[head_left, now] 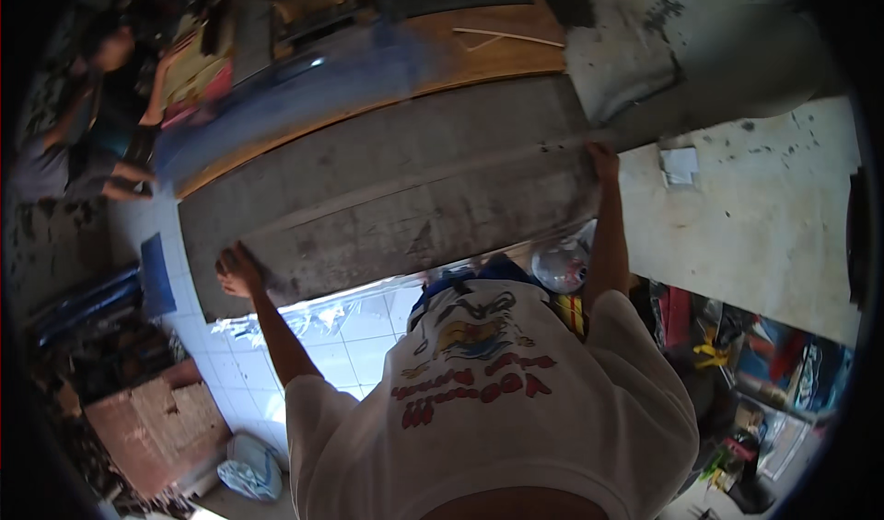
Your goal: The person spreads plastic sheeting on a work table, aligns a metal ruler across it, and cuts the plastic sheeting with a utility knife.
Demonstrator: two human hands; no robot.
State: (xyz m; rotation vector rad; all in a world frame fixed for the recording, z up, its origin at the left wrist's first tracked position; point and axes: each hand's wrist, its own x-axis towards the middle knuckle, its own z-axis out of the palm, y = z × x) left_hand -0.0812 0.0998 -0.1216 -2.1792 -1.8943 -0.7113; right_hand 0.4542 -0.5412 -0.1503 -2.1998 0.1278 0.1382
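A long dark grey-brown sheet (414,184) lies across a work table in front of me, with a lengthwise seam or fold line running along its middle. My left hand (239,273) rests on the sheet near its left end, fingers spread on the surface. At the far right, my right hand (603,159) holds the sheet's right edge with its fingers curled; their undersides are hidden. Beyond the sheet runs a wooden board edge (497,67) of the table, with a blurred blue patch on its left part.
A large pale board (737,216) lies to the right, with a small white piece (680,166) on it. A clear round container (559,267) stands near my waist. At the far left a person (101,105) works. Wood scraps (152,428) and a white-blue bag (250,469) sit lower left.
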